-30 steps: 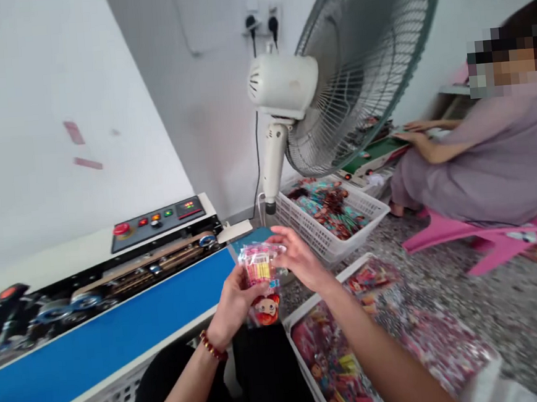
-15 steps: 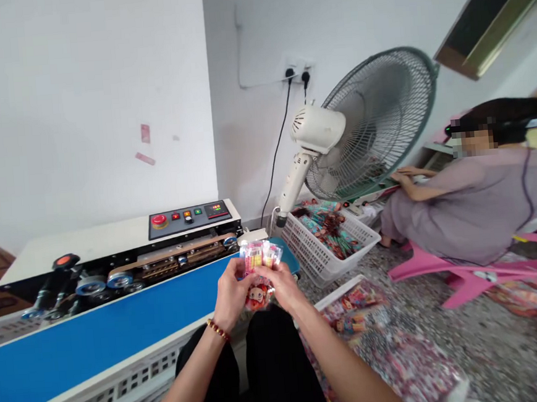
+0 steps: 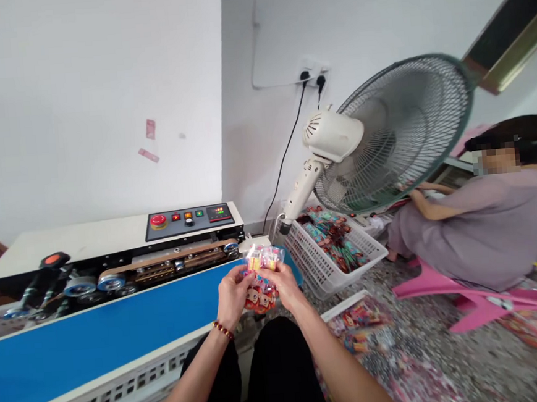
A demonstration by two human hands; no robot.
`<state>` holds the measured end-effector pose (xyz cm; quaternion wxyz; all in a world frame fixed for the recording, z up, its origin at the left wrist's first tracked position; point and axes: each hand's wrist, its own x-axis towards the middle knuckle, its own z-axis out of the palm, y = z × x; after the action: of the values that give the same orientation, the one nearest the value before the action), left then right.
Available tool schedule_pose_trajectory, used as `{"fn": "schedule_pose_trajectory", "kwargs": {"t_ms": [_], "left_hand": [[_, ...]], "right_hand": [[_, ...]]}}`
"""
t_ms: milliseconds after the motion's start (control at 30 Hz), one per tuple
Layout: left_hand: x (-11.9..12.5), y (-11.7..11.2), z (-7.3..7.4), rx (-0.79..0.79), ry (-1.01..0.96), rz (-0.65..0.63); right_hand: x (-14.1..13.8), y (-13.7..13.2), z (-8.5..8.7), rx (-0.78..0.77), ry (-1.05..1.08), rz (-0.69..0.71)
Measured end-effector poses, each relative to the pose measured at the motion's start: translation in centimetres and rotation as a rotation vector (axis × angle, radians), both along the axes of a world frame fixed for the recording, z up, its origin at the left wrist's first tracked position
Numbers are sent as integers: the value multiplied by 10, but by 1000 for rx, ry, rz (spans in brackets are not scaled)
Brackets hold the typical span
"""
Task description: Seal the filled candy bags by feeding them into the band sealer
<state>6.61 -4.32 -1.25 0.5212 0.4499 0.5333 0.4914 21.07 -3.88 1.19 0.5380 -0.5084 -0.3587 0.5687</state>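
Both hands hold a small clear plastic packet (image 3: 262, 280) with pink and yellow contents and a red cartoon print. My left hand (image 3: 233, 295), with a beaded bracelet at the wrist, grips its left side. My right hand (image 3: 282, 285) pinches its right side. The packet sits just above the right end of the blue conveyor belt (image 3: 97, 335) of a sealing machine (image 3: 115, 262). My knees in black trousers are below the hands.
A white basket (image 3: 335, 251) of colourful packets stands on the floor to the right, under a standing fan (image 3: 385, 142). More packets (image 3: 366, 323) lie in a tray and loose on the speckled floor. Another person (image 3: 489, 227) sits on a pink stool (image 3: 481, 302) at the right.
The view has swung left and up. My right hand has closed onto the packet, and both hands have shifted it toward the belt's right end.
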Motion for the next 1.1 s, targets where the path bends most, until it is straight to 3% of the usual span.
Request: {"fn": "schedule_pose_trajectory", "kwargs": {"t_ms": [267, 467, 667, 900, 1000, 1100], "left_hand": [[17, 9, -8, -80, -194, 71], [21, 7, -8, 9, 16, 90], [15, 20, 0, -87, -104, -52], [10, 29, 6, 50, 24, 0], [10, 30, 4, -6, 5, -6], [9, 37, 5, -173, 45, -48]], "right_hand": [[15, 16, -12, 9, 0, 1], [22, 19, -21, -22, 35, 47], [29, 25, -27, -56, 14, -39], [32, 27, -27, 5, 47, 57], [36, 32, -27, -9, 30, 46], [40, 38, -27, -42, -11, 74]]}}
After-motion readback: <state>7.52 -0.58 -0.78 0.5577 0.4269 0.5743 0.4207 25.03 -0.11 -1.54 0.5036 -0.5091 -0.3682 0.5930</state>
